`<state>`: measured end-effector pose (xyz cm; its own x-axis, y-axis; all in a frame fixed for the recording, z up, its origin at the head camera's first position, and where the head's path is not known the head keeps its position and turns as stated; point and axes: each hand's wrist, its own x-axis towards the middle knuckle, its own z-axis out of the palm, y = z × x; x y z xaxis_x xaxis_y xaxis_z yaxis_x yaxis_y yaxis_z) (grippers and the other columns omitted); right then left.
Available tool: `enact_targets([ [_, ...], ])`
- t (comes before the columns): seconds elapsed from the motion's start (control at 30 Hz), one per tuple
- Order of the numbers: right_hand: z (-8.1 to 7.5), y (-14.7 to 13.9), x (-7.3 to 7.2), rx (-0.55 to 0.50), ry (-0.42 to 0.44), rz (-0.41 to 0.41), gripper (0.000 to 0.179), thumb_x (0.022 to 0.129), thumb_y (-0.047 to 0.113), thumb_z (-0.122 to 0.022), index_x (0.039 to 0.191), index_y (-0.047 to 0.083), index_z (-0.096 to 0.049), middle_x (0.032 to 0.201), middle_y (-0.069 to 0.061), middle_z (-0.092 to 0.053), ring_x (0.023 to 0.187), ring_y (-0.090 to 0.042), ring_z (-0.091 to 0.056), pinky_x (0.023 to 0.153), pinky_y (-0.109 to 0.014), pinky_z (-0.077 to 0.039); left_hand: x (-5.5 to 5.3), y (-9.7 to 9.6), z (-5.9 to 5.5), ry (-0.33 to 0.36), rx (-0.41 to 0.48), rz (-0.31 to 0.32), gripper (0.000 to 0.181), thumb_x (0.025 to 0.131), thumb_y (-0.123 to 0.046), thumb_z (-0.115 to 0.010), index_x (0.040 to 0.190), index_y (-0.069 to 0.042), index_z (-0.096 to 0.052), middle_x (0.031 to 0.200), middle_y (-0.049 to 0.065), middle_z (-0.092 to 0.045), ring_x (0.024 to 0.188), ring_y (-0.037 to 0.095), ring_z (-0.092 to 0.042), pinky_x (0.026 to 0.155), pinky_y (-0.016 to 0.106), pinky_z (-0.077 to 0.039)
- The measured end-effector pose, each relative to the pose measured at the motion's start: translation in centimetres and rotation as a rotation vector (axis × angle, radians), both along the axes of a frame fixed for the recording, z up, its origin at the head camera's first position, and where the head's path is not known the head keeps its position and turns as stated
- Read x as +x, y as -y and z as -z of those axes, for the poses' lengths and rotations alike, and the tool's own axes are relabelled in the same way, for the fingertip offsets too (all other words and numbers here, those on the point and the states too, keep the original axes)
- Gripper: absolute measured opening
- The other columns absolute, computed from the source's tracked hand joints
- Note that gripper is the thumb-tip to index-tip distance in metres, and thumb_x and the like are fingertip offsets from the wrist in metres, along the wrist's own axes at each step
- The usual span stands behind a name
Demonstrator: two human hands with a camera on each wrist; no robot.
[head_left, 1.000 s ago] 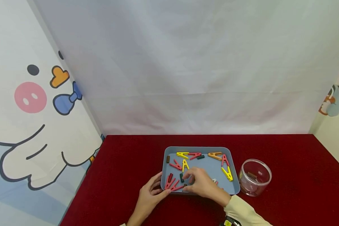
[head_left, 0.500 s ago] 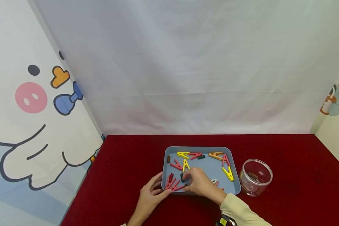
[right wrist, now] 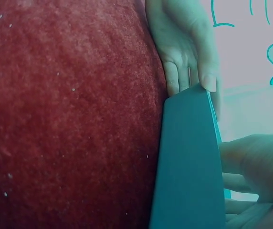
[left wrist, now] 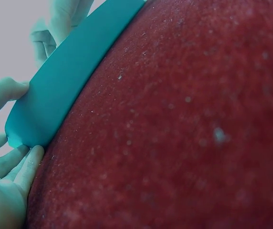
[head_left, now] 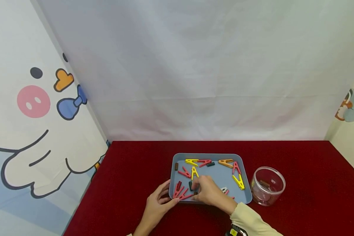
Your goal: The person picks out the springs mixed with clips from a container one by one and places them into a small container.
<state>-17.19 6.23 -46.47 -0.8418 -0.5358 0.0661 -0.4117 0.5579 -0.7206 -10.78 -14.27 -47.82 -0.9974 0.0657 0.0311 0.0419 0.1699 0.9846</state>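
A shallow blue-grey tray (head_left: 224,154) holds several plastic clips and coil springs. My left hand (head_left: 155,206) grips its near left corner, thumb at the rim and fingers bent against the outer wall. In the left wrist view the tray's side (left wrist: 65,76) runs up from that hand. Inside the tray, my right hand (head_left: 207,191) is bent low with a small dark brown spring (head_left: 195,194) between thumb and fingers, partly hidden. A dark green spring (head_left: 190,186), a red spring (head_left: 178,185) and a pink clip (head_left: 184,195) lie close to the left of it.
A clear round jar (head_left: 267,186) with brown springs inside stands right of the tray on the red cloth (head_left: 135,170). Yellow clips (head_left: 238,182), an orange clip (head_left: 225,162) and another brown spring (head_left: 176,166) lie elsewhere in the tray. A white curtain (head_left: 212,72) hangs behind.
My right fingers have closed in at the small brown spring, more of which now shows between them. The left hand keeps its place on the tray corner. The head view has shifted slightly.
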Motion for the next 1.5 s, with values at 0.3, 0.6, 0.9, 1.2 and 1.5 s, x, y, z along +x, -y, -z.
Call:
enact_targets([
  [0.3,-0.1,0.0,0.2,0.013,-0.027,-0.003,0.012,0.062,0.0,-0.072,0.072,0.002,-0.066,0.063,-0.002,-0.06,0.046,-0.002,-0.048,0.045,-0.02,-0.042,-0.1,0.3,0.9,-0.029,0.008,0.011,0.065,0.073,-0.022,-0.072,0.13,-0.014,-0.042,0.126,0.013,-0.046,0.109,0.027,-0.048,0.077,0.027,-0.047],
  [0.6,0.1,0.1,0.1,0.039,-0.069,-0.008,0.015,0.059,-0.002,-0.074,0.071,0.002,-0.066,0.059,-0.002,-0.059,0.047,0.0,-0.047,0.046,-0.019,-0.041,0.1,0.0,-0.1,0.011,-0.006,-0.005,0.065,0.073,-0.021,-0.072,0.13,-0.014,-0.042,0.126,0.013,-0.046,0.11,0.027,-0.047,0.079,0.032,-0.046],
  [0.9,0.4,-0.3,0.1,0.007,-0.065,-0.015,0.015,0.06,-0.001,-0.074,0.072,0.001,-0.065,0.062,-0.002,-0.057,0.049,-0.001,-0.049,0.049,-0.019,-0.042,0.0,-0.1,0.0,0.009,-0.012,-0.015,0.066,0.072,-0.02,-0.073,0.13,-0.014,-0.043,0.126,0.013,-0.046,0.109,0.027,-0.047,0.079,0.034,-0.046],
  [1.2,0.1,-0.8,0.3,-0.048,-0.087,-0.032,0.013,0.061,-0.002,-0.07,0.073,0.003,-0.065,0.068,-0.003,-0.057,0.052,-0.002,-0.05,0.049,-0.02,-0.043,0.0,-0.1,-0.1,0.004,-0.024,-0.017,0.065,0.072,-0.022,-0.073,0.13,-0.015,-0.043,0.126,0.011,-0.047,0.109,0.026,-0.048,0.079,0.034,-0.046],
  [1.5,-0.2,-1.0,0.6,-0.054,-0.109,-0.026,0.013,0.062,-0.001,-0.069,0.074,0.003,-0.066,0.071,-0.002,-0.057,0.056,-0.004,-0.053,0.05,-0.019,-0.043,0.0,-0.1,0.0,-0.005,-0.019,-0.017,0.065,0.072,-0.021,-0.073,0.13,-0.014,-0.043,0.126,0.012,-0.046,0.109,0.026,-0.048,0.079,0.034,-0.046],
])
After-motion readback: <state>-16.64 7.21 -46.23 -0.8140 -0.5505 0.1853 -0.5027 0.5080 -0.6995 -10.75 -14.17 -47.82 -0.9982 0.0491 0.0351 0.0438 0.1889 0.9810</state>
